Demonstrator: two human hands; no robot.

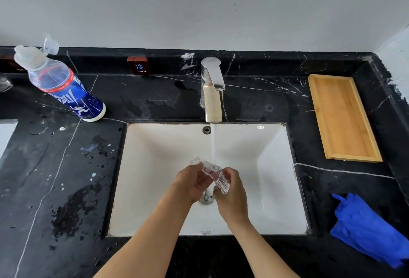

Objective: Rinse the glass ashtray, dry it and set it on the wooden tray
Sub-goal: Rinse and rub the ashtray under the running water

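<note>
rinsing step in hand: the clear, ribbed glass ashtray (213, 174) is held tilted on edge over the white rectangular ceramic basin (155, 156) at the centre of the frame, just left of and touching the foot of the stream of running water (213, 142) that falls from the chrome single-lever tap (212, 91) above it. the left hand (192, 183) closes its fingers on the ashtray's left and lower side, while the right hand (232, 191) curls its fingers around the right edge; both sets of fingers are clamped on the glass, none spread free. the ashtray is therefore above the sink drain, well apart from the rectangular wooden tray (343, 116), which lies unoccupied on the black white-veined marble counter (66, 178) at the upper right of the frame. a crumpled blue cloth (367, 231) rests on the counter at the lower right, near the basin's right rim. a clear plastic bottle with a blue label (62, 85) stands at the upper left, and a small dark sign marked "cold" (137, 66) sits against the back ledge. judged from this layout, the task is at its first stage: drying and placing are not yet done. the next move probably calls for lifting the glass out of the stream, shutting off the tap, and freeing one hand to reach rightward for the blue cloth; wet, smooth glass may slip, so a firm one-handed grip would be needed during that change.
</note>
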